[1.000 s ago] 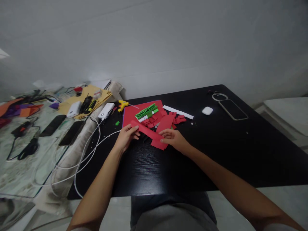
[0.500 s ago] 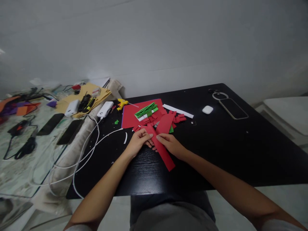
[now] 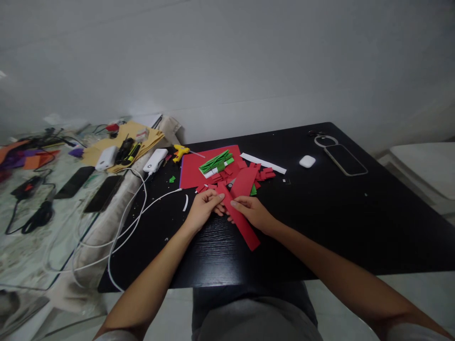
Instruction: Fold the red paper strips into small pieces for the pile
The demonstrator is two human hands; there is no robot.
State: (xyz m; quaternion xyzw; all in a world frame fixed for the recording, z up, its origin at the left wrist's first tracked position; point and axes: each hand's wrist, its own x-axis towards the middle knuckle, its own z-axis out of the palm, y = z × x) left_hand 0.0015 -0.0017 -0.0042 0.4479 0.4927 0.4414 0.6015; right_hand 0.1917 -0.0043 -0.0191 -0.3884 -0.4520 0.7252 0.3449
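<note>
Left hand [image 3: 205, 207] and right hand [image 3: 251, 213] pinch a red strip [image 3: 246, 230], apparently paper, angled more steeply than before.

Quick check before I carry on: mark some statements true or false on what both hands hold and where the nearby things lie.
1. The left hand and right hand both hold the red strip. True.
2. The yellow glue gun is at the right side of the red sheet. False: it is at the left.
3. The white case lies left of the round-cornered phone. True.
4. The long white strip hangs off the front edge. False: it lies on the black table.
</note>
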